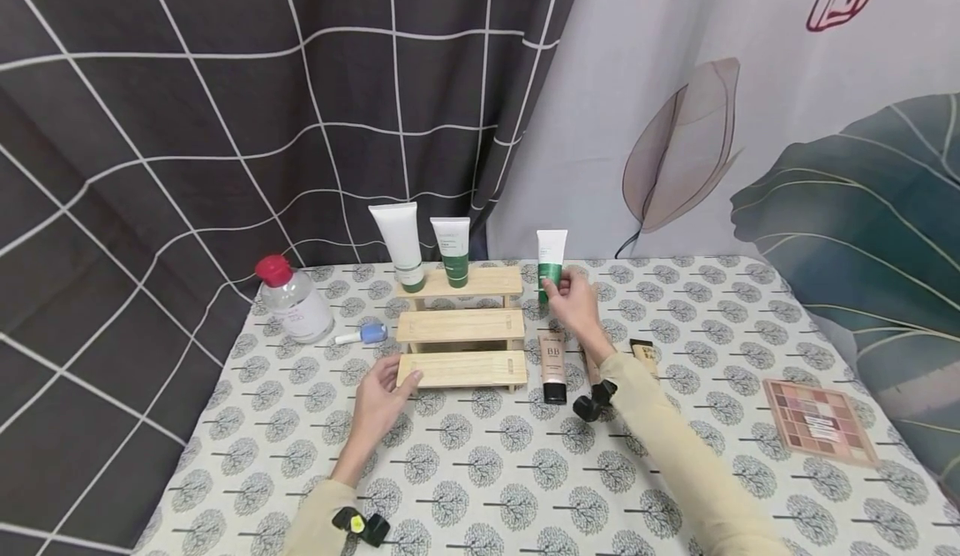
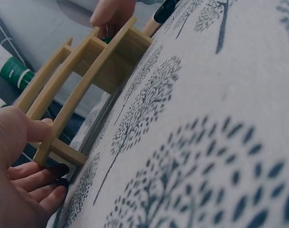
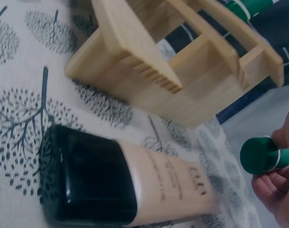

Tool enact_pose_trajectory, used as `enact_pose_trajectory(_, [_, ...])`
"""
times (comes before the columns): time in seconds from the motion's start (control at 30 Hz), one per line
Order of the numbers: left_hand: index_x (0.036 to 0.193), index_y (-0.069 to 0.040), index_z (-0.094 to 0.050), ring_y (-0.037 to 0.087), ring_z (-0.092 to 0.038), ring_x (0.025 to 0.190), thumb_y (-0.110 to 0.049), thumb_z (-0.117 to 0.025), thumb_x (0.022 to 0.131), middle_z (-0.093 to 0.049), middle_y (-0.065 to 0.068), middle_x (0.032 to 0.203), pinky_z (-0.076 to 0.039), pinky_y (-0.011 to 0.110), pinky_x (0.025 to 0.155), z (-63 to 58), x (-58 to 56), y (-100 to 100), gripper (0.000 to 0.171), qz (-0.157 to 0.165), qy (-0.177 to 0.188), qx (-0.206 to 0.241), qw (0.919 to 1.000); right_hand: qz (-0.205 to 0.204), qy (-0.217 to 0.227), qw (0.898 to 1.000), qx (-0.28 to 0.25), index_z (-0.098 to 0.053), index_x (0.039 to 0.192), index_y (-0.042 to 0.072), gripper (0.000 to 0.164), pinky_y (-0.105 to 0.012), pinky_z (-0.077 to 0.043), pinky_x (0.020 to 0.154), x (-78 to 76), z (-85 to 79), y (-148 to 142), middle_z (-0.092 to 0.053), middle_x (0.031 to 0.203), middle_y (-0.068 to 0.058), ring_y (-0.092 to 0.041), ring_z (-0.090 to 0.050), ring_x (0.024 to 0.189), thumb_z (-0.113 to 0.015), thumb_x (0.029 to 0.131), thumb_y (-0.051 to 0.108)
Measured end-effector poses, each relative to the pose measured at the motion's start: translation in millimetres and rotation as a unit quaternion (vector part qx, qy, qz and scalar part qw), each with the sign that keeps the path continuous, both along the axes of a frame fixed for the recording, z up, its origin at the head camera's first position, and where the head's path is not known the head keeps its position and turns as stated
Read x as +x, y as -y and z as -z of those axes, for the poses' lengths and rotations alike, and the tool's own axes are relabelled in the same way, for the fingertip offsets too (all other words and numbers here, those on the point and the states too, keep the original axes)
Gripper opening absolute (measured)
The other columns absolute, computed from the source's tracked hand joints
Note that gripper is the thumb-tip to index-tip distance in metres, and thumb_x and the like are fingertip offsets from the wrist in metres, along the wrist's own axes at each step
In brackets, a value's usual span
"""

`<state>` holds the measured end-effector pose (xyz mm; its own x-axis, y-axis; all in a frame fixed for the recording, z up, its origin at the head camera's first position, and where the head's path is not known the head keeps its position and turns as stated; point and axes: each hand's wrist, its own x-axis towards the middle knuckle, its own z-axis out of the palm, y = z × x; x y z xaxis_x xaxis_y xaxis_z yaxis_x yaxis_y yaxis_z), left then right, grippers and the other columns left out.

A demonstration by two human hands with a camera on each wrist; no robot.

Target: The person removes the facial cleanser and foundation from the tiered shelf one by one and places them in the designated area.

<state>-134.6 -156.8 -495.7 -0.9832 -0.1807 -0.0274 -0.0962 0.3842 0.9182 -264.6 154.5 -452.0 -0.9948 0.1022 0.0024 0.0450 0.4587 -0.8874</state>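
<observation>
In the head view, your right hand (image 1: 576, 302) pinches a slim white-and-green squeeze tube (image 1: 551, 247) upright, just right of the top tier of a three-tier pale wooden rack (image 1: 461, 368); your left hand (image 1: 380, 398) holds the bottom tier's left end. A larger white tube with a green base (image 1: 401, 243) and a smaller white-and-green tube (image 1: 451, 243) stand on that top tier, so a low leftward sweep could clip the rack or topple the smaller one. In the left wrist view, your left thumb lies over the bottom board with fingers below it; uneven pressure there might tilt the rack. In the right wrist view, your grip closes thumb and fingers around the slim tube near its green cap (image 3: 256, 156); held so low, it could lean if the pinch loosens. A beige tube with a black cap (image 3: 168, 183) lies on the desk (image 3: 16, 61) beside the rack.
</observation>
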Motion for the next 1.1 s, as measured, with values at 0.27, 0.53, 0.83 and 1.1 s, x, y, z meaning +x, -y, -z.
enact_pose_trajectory(0.27, [0.138, 0.004, -0.052, 0.043, -0.056, 0.132, -0.019, -0.075, 0.092, -0.06, 0.028, 0.137, -0.046, 0.049, 0.116, -0.1, 1.2, 0, 0.057, -0.001, 0.002, -0.004, 1.0, -0.002, 0.011, 0.999, 0.053, -0.051, 0.138, -0.01, 0.055, -0.038, -0.063, 0.08, -4.4, 21.8, -2, -0.068, 0.113, -0.026, -0.033, -0.069, 0.095, -0.061, 0.1, 0.03])
enact_pose_trajectory(0.53, [0.138, 0.003, -0.052, 0.042, -0.056, 0.132, -0.019, -0.076, 0.091, -0.06, 0.027, 0.138, -0.046, 0.048, 0.117, -1.1, -0.5, -3, 0.057, -0.004, 0.004, -0.002, 1.0, 0.016, 0.044, 0.996, 0.079, -0.059, 0.128, -0.008, 0.049, -0.031, -0.062, 0.07, -6.6, 31.2, -2, -0.07, 0.105, -0.023, -0.027, -0.069, 0.083, -0.064, 0.099, 0.03])
enact_pose_trajectory(0.83, [0.138, 0.004, -0.052, 0.042, -0.056, 0.132, -0.018, -0.076, 0.091, -0.06, 0.028, 0.138, -0.046, 0.048, 0.117, -0.3, -0.6, -1, 0.057, -0.004, 0.004, 0.004, 1.0, 0.021, 0.018, 0.992, 0.127, -0.066, 0.12, -0.007, 0.043, -0.029, -0.061, 0.066, -5.9, 28.8, 0, -0.072, 0.102, -0.023, -0.028, -0.07, 0.082, -0.065, 0.097, 0.031])
enact_pose_trajectory(1.1, [0.138, 0.004, -0.052, 0.042, -0.056, 0.132, -0.019, -0.076, 0.091, -0.06, 0.027, 0.137, -0.046, 0.047, 0.117, 0.6, 0.1, 1, 0.058, -0.003, 0.002, 0.001, 1.0, 0.035, 0.009, 0.987, 0.156, -0.065, 0.115, -0.008, 0.042, -0.034, -0.061, 0.066, -2.7, 27.6, 6, -0.072, 0.098, -0.025, -0.03, -0.07, 0.079, -0.062, 0.099, 0.031])
